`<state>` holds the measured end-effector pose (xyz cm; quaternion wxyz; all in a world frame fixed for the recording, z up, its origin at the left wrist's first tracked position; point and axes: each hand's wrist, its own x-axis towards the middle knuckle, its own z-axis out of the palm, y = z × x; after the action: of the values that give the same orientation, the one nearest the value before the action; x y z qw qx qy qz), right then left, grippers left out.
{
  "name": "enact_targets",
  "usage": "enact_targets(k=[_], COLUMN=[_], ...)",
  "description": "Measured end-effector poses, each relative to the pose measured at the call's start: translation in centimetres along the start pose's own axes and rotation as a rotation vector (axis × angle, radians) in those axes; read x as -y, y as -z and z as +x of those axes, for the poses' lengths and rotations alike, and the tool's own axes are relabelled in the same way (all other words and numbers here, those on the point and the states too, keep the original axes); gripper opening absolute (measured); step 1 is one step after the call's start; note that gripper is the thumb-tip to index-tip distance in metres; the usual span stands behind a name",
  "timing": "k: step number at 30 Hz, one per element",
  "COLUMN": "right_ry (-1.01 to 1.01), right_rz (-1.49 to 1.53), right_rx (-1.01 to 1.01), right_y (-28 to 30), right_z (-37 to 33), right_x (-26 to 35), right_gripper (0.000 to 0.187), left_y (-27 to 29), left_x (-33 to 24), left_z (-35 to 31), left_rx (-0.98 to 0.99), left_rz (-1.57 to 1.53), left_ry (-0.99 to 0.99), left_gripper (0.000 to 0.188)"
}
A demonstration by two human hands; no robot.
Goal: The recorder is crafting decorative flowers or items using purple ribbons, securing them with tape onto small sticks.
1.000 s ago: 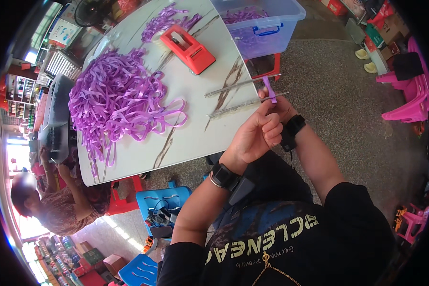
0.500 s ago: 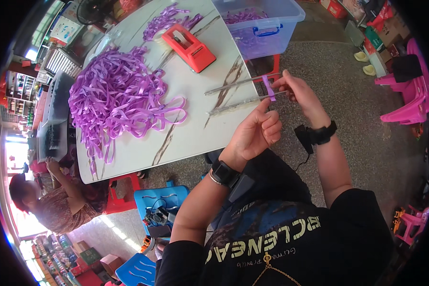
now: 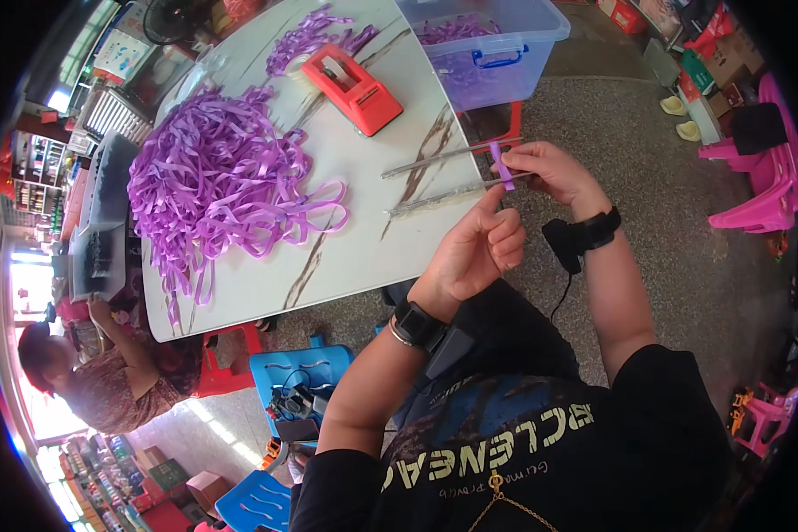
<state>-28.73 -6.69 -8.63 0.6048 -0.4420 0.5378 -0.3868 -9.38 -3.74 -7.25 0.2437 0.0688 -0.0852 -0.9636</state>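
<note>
1. The fingers (image 3: 523, 162) of the right hand (image 3: 555, 175) are drawn nearly together at a purple ribbon (image 3: 497, 159); whether it is gripped cannot be told.
2. On the left hand (image 3: 479, 244), the index finger is stretched to the ribbon's lower end, the others curled; any thumb hold is hidden.
3. The ribbon is laid across two thin rods (image 3: 430, 162), just off the table (image 3: 363, 257) edge.
4. The ribbon is probably best kept flat and snug, pressed lightly so the rods are not pulled together.
5. The left forearm is slanted rightward; the right is angled inward.
</note>
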Motion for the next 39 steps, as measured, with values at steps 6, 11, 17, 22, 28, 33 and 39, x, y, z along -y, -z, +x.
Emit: enact_targets(k=[6, 11, 17, 22, 28, 33, 39], right_ry=[-0.140, 0.041, 0.198, 0.137, -0.089, -0.244, -0.172], right_rz=[0.616, 1.123, 1.202, 0.999, 0.835, 0.684, 0.675], right_rx=[0.294, 0.299, 0.348, 0.477, 0.315, 0.201, 0.324], right_y=[1.0, -3.5, -5.0, -2.3, -1.2, -1.2, 3.5], right_z=[2.0, 3.9, 4.4, 3.0, 0.5, 1.0, 0.7], right_x=[-4.8, -8.4, -9.9, -6.3, -0.6, 0.1, -1.9], right_gripper=[0.025, 0.014, 0.013, 0.023, 0.035, 0.031, 0.019], left_y=[-0.2, -0.5, -0.6, -0.7, -0.6, -0.6, -2.1], left_x=[0.0, -0.2, 0.1, 0.1, 0.4, 0.5, 0.3], left_z=[0.3, 0.1, 0.3, -0.1, 0.4, 0.0, -2.5], left_rx=[0.030, -0.024, -0.019, -0.030, -0.016, -0.060, -0.159], left_rz=[-0.021, 0.013, 0.004, 0.025, 0.098, 0.158, 0.356], left_ry=[0.037, 0.008, 0.017, 0.002, -0.027, -0.072, -0.044], left_gripper=[0.031, 0.031, 0.030, 0.028, 0.028, 0.025, 0.044])
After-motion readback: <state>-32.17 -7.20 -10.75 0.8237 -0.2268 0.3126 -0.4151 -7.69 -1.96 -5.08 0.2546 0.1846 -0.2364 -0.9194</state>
